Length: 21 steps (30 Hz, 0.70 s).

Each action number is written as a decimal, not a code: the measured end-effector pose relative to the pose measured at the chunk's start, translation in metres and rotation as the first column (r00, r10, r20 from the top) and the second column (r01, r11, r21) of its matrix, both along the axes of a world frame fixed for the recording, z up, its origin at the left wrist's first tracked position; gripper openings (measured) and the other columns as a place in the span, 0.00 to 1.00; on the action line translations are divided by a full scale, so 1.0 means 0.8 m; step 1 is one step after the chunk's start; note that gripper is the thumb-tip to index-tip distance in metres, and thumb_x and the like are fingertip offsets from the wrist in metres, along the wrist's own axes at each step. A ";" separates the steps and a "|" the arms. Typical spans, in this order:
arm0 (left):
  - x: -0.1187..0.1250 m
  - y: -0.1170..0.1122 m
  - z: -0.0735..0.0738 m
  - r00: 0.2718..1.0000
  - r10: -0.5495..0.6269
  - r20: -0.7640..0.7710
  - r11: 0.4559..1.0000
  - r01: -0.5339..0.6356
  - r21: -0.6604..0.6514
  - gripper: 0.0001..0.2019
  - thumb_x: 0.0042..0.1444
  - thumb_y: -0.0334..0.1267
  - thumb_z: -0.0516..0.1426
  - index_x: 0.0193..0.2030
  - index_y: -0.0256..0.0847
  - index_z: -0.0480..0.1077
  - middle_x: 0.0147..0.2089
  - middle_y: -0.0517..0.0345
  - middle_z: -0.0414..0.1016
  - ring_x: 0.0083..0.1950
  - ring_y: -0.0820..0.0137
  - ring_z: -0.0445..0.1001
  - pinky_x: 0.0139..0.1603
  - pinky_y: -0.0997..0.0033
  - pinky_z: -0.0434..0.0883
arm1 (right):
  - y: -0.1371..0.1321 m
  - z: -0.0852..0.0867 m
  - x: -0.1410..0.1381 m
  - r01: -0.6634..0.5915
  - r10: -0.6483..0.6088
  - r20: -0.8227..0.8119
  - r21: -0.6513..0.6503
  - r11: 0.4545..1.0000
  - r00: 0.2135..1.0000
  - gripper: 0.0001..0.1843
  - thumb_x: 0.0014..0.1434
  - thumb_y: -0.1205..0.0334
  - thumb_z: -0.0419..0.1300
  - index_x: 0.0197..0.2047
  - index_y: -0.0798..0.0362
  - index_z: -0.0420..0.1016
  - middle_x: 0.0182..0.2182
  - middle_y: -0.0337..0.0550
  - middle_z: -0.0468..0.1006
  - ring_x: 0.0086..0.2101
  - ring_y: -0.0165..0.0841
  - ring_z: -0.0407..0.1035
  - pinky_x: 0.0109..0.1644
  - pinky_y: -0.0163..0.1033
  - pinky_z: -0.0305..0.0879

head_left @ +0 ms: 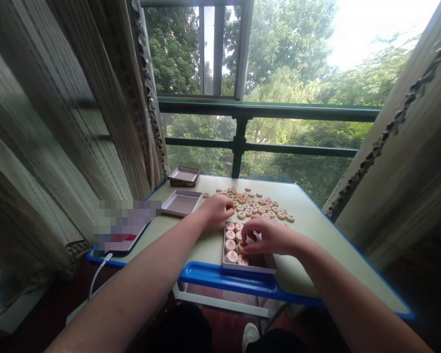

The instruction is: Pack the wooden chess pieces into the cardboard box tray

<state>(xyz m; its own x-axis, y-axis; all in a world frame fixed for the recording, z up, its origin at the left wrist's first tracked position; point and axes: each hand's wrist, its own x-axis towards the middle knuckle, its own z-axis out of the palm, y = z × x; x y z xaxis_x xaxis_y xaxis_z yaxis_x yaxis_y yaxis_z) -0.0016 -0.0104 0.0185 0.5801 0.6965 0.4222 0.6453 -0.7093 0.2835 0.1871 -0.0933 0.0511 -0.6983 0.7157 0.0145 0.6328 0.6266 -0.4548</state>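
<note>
Nearest us, the right forearm (338, 284) leads to the right hand (266, 234), its fingertips narrowed onto a round piece (241, 249) inside the open box (250, 268); we advise seating it flat against its neighbours before release. Beyond, we find the left hand (216, 207) curled beside the loose pieces (255, 209) on the table (316, 230), and whether it grips one we cannot tell

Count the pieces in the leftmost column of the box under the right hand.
4, lined up along the left wall of the box: far piece, second piece, third piece, near piece. Any beneath them would be hidden.
</note>
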 end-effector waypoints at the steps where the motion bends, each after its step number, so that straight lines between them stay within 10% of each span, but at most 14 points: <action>1: 0.000 0.000 0.000 1.000 -0.004 -0.002 1.000 0.004 0.004 0.08 0.48 0.34 0.53 0.27 0.39 0.74 0.28 0.59 0.74 0.29 0.74 0.68 0.32 0.75 0.63 | 0.001 -0.001 0.000 -0.006 0.006 -0.007 -0.004 1.000 1.000 0.13 0.50 0.52 0.62 0.32 0.53 0.75 0.26 0.37 0.73 0.28 0.27 0.63 0.32 0.32 0.56; 21: -0.004 0.004 -0.005 1.000 0.009 -0.006 1.000 -0.009 0.018 0.09 0.49 0.35 0.52 0.28 0.40 0.74 0.30 0.59 0.75 0.32 0.72 0.69 0.34 0.74 0.64 | -0.001 0.006 0.001 -0.014 0.013 -0.026 -0.044 0.999 1.000 0.16 0.52 0.50 0.60 0.35 0.53 0.78 0.23 0.37 0.68 0.25 0.26 0.59 0.29 0.31 0.54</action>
<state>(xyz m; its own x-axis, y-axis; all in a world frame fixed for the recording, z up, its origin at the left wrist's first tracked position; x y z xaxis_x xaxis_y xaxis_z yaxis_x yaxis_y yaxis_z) -0.0048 -0.0075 0.0148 0.5764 0.6940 0.4314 0.6533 -0.7085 0.2668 0.1883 -0.0943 0.0555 -0.7074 0.7068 0.0006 0.6127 0.6136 -0.4981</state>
